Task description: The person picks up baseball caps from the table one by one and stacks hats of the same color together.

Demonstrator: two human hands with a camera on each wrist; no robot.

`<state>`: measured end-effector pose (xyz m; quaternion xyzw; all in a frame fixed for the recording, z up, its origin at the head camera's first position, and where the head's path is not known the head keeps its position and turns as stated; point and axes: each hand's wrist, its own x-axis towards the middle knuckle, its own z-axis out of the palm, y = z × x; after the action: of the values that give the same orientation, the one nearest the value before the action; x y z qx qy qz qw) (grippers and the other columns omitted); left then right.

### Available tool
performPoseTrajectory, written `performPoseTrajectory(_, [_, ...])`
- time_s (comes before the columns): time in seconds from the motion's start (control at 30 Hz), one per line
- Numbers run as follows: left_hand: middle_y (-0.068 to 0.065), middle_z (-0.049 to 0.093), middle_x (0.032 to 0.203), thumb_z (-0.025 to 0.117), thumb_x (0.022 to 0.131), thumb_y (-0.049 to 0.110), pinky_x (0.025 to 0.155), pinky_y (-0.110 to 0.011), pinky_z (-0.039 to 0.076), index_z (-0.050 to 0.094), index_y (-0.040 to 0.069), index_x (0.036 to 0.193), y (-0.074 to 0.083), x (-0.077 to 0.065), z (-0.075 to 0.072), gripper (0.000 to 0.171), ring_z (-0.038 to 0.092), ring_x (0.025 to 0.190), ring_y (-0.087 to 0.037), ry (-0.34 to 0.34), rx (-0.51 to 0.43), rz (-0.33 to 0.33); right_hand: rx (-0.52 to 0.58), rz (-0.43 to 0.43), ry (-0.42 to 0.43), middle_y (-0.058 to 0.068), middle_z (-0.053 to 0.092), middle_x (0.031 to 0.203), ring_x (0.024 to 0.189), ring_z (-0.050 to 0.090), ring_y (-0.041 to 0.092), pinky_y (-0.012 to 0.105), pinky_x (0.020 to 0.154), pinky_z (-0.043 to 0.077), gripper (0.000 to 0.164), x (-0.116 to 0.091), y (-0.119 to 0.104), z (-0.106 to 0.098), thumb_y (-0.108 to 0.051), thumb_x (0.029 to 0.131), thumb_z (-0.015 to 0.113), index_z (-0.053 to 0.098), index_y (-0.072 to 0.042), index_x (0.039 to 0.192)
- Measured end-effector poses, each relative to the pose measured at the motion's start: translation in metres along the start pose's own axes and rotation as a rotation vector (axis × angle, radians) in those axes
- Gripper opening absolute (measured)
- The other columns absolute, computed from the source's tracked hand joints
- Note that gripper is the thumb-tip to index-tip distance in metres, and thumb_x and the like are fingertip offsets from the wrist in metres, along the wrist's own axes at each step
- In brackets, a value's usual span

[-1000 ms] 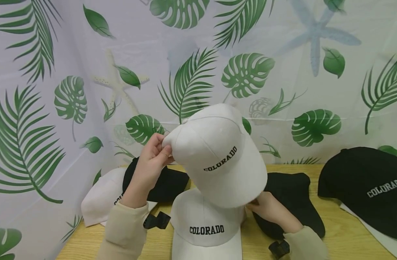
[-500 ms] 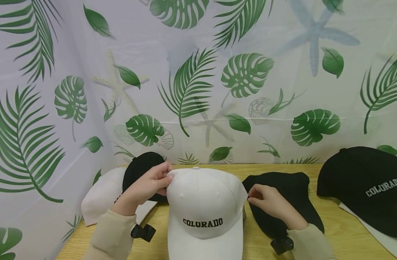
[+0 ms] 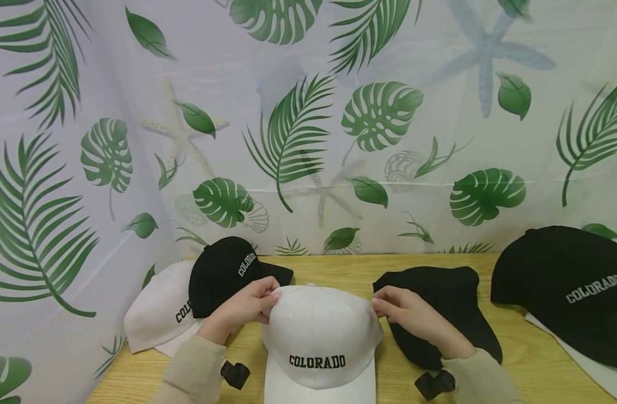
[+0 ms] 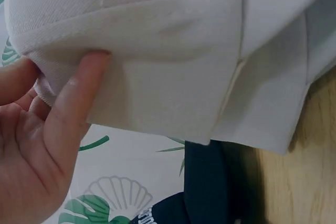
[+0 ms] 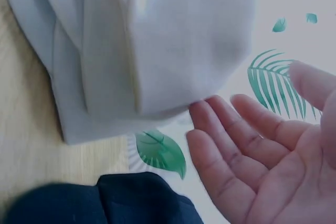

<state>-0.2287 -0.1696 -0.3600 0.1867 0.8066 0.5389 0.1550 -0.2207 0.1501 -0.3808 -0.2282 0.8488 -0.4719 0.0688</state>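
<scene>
A white baseball cap (image 3: 321, 325) with black COLORADO lettering sits front centre in the head view, brim toward me. It is nested over another white cap (image 4: 268, 114), whose lower edge shows beneath it in the left wrist view. My left hand (image 3: 245, 308) pinches the top cap's edge on the left, thumb on the outer cloth. On the other side, my right hand (image 5: 268, 161) has its fingers extended and its thumb well apart from the cloth. One fingertip meets the cap's lower edge in the right wrist view.
A black cap (image 3: 220, 275) overlaps a pale cap (image 3: 154, 308) at the left of the wooden table (image 3: 339, 262). Another black cap (image 3: 440, 308) lies behind my right hand. Far right, a black cap (image 3: 556, 286) rests over a white brim (image 3: 581, 353). A leaf-print cloth (image 3: 308, 112) hangs behind.
The white cap, held up and tilted a second ago, has come down over the lower white cap and settled further. Both hands lowered with it; the right fingers have loosened from its edge.
</scene>
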Motion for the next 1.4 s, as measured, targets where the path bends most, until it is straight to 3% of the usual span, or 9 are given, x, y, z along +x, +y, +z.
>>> performPoseTrajectory(0.1, [-0.007,0.051,0.080,0.044,0.092,0.006,0.064,-0.036,0.050,0.046,-0.001,0.092,-0.006,0.000,0.001,0.007,0.054,0.074,-0.017,0.029,0.007,-0.010,-0.063,-0.013,-0.030,0.006,0.057,0.098,0.089,0.055,0.022,0.033,0.071,0.046,0.035,0.001,0.000,0.004,-0.032,0.087,0.055,0.057,-0.002,0.105])
performPoseTrajectory(0.23, [-0.006,0.051,0.080,0.046,0.092,0.010,0.065,-0.036,0.050,0.049,-0.003,0.096,-0.017,-0.001,0.000,0.014,0.051,0.074,-0.016,0.048,-0.002,-0.008,-0.106,-0.025,-0.028,0.002,0.055,0.087,0.078,0.051,0.017,0.028,0.063,0.045,0.025,0.002,0.003,0.008,-0.023,0.084,0.061,0.057,-0.003,0.097])
performPoseTrajectory(0.47, [-0.005,0.052,0.087,0.051,0.089,0.008,0.076,-0.039,0.047,0.053,-0.004,0.096,-0.041,-0.005,-0.008,0.014,0.048,0.083,-0.017,0.046,0.029,-0.031,-0.197,-0.059,0.048,-0.001,0.047,0.073,0.067,0.043,0.014,0.027,0.057,0.039,0.009,0.003,0.008,0.014,-0.011,0.084,0.060,0.053,-0.007,0.078])
performPoseTrajectory(0.73, [-0.001,0.044,0.067,0.056,0.083,0.000,0.056,-0.026,0.036,0.053,-0.004,0.078,-0.055,-0.007,-0.008,0.007,0.042,0.064,-0.014,0.067,0.159,0.011,-0.339,-0.079,0.090,-0.002,0.043,0.070,0.063,0.040,0.012,0.026,0.055,0.035,0.016,0.004,0.012,0.020,-0.007,0.081,0.062,0.051,-0.009,0.070])
performPoseTrajectory(0.93, [0.001,0.041,0.064,0.056,0.083,-0.002,0.050,-0.024,0.032,0.053,-0.005,0.075,-0.057,-0.006,-0.009,0.009,0.038,0.056,-0.012,0.058,0.168,-0.032,-0.391,-0.055,0.118,-0.001,0.040,0.067,0.060,0.038,0.012,0.025,0.053,0.033,0.023,0.008,0.015,0.024,-0.005,0.079,0.064,0.047,-0.010,0.065])
performPoseTrajectory(1.03, [0.001,0.040,0.064,0.056,0.083,-0.001,0.048,-0.024,0.031,0.053,-0.003,0.074,-0.057,-0.007,-0.008,0.009,0.038,0.054,-0.011,0.065,0.180,-0.059,-0.380,-0.033,0.090,-0.001,0.041,0.066,0.059,0.038,0.012,0.025,0.052,0.033,0.021,0.008,0.014,0.023,-0.005,0.080,0.063,0.048,-0.009,0.066])
performPoseTrajectory(1.13, [0.001,0.042,0.064,0.059,0.081,0.000,0.049,-0.024,0.033,0.054,-0.001,0.073,-0.056,-0.008,-0.007,0.009,0.040,0.056,-0.012,0.073,0.235,-0.090,-0.349,-0.036,0.007,-0.002,0.043,0.068,0.061,0.040,0.013,0.026,0.054,0.034,0.016,0.006,0.015,0.018,-0.006,0.080,0.063,0.051,-0.009,0.070])
performPoseTrajectory(1.27, [0.002,0.046,0.063,0.065,0.076,0.001,0.051,-0.025,0.034,0.054,0.003,0.072,-0.056,-0.009,-0.007,0.012,0.042,0.056,-0.012,0.033,0.282,-0.135,-0.327,-0.066,-0.081,0.000,0.046,0.073,0.067,0.041,0.017,0.027,0.058,0.033,0.013,0.004,0.018,0.012,-0.008,0.077,0.066,0.053,-0.009,0.073])
performPoseTrajectory(1.4, [0.002,0.047,0.061,0.067,0.073,-0.001,0.049,-0.024,0.033,0.051,0.004,0.069,-0.057,-0.007,-0.008,0.017,0.041,0.053,-0.011,-0.003,0.273,-0.132,-0.346,-0.108,-0.057,0.000,0.049,0.080,0.070,0.043,0.018,0.027,0.060,0.033,0.017,0.005,0.019,0.011,-0.009,0.075,0.069,0.052,-0.010,0.071])
